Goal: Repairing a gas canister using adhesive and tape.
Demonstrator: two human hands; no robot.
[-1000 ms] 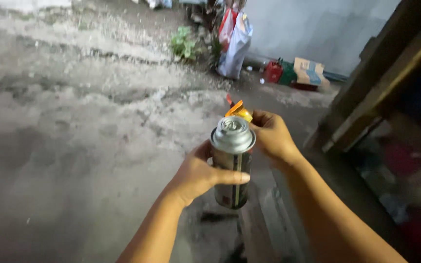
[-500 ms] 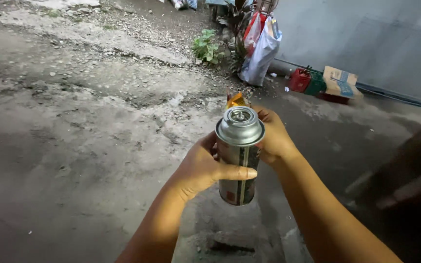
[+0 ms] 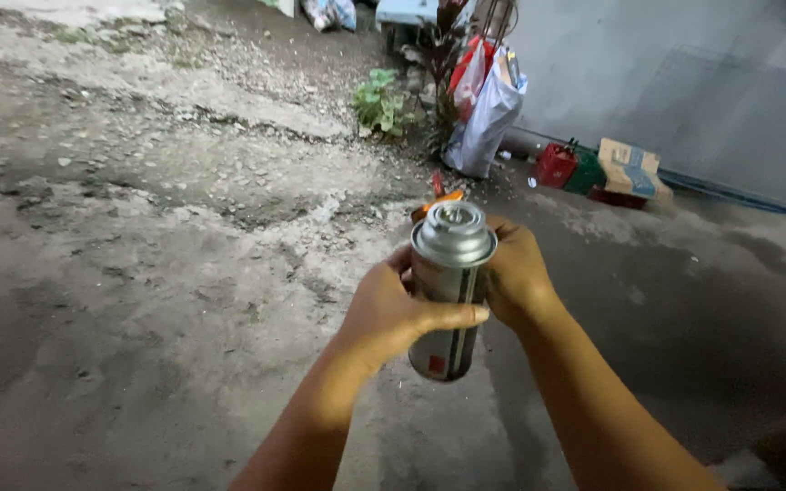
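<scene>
Rough concrete ground fills the view from six to eleven o'clock, and a grey wall stands at one o'clock. Below the wall hang plastic bags, with a green plant to their nine o'clock and a cardboard box and red container to their three.

At centre, a metal gas canister stands nearly upright, valve toward twelve o'clock. The left hand wraps its body; the right hand clasps it from three o'clock. An orange piece behind the top is mostly hidden.
</scene>
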